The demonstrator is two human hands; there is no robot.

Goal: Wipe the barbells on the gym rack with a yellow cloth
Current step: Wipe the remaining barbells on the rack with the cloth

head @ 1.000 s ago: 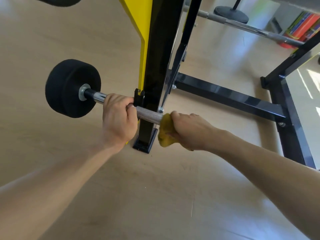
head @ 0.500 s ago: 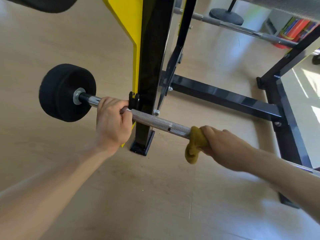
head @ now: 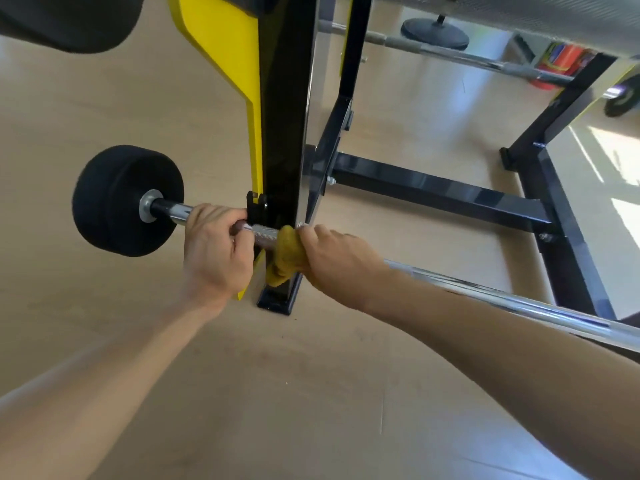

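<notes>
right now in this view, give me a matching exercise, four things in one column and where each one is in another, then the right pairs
Things
1. left hand
2. yellow cloth
3. black weight plate
4. second barbell

Places
A. at the left end of the near bar
B. far behind the rack, top of the view
C. wrapped round the bar under the right hand
D. gripping the bar between the plate and the black upright

Pairs: 1-D, 2-C, 3-A, 4-B
</notes>
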